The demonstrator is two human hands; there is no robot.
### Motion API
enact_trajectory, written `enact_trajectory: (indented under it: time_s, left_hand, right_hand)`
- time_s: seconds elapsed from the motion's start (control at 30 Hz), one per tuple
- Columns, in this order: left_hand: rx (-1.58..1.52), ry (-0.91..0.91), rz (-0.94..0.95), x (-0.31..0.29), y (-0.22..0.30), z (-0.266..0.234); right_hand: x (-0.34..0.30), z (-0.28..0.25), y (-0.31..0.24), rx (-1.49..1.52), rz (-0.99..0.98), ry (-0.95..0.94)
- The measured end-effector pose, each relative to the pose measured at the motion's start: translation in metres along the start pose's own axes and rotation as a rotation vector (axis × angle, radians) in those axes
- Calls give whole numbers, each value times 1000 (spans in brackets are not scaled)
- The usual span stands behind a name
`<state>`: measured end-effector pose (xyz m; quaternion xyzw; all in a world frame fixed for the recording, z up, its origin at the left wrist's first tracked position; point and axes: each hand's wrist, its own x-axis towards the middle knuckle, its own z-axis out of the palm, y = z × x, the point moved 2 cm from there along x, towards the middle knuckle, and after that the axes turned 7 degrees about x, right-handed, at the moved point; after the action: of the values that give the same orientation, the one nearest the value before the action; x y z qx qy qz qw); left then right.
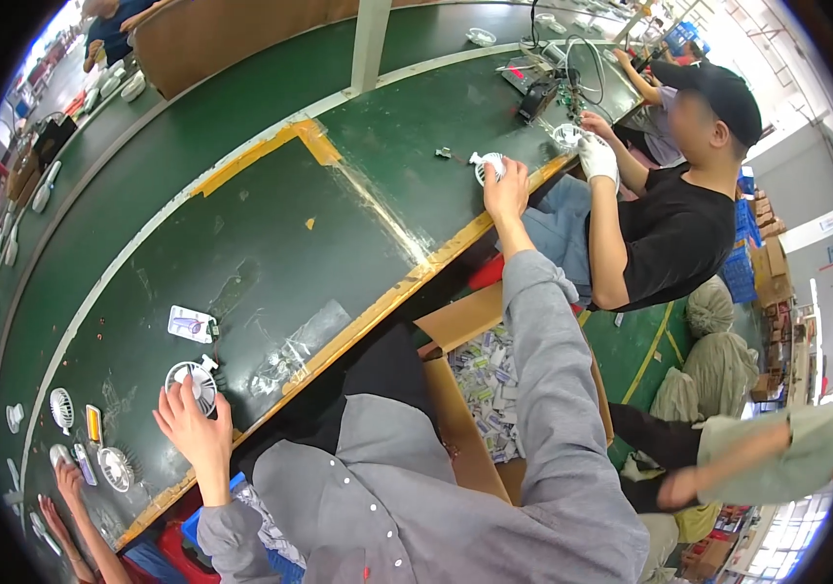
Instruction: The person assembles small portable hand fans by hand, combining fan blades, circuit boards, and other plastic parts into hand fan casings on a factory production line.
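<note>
My left hand (195, 428) is on the lower edge of a small white fan (200, 378) on the green bench, its fingers and thumb curled round the round grille. Just beyond that fan lies a white card with a printed picture (191, 324), with a small dark part at its corner. My right arm stretches far to the right, where my right hand (508, 195) grips another small white fan (482, 164) close to the bench's yellow edge. A small wired part (446, 153) lies left of this second fan. My fingers partly hide both fans.
A co-worker in a black cap and white glove (599, 161) handles a white fan (566, 136) at right. Another person's hands (68, 482) are near fans (115, 469) at lower left. An open carton of small packets (485, 389) stands beside my lap. A post (370, 44) rises behind the bench.
</note>
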<state>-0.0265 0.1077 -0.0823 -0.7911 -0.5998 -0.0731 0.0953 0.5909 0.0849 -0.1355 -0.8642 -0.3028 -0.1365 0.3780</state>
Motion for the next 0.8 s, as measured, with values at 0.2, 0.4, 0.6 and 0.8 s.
enact_trajectory:
  time_s: [0.2,0.4,0.6,0.8]
  left_hand:
    - [96,28,-32,4,-7,-4]
    - [-189,76,11,18,-9,10]
    - [-73,63,22,28,-5,10]
    - [-147,-71,71,39,17,0]
  right_hand:
    - [1,-5,14,13,-37,-73]
    - [5,-16,10,-13,-30,-175]
    - [4,-18,-1,-223,-36,-247]
    - [-7,-17,-6,-253,-186,-62]
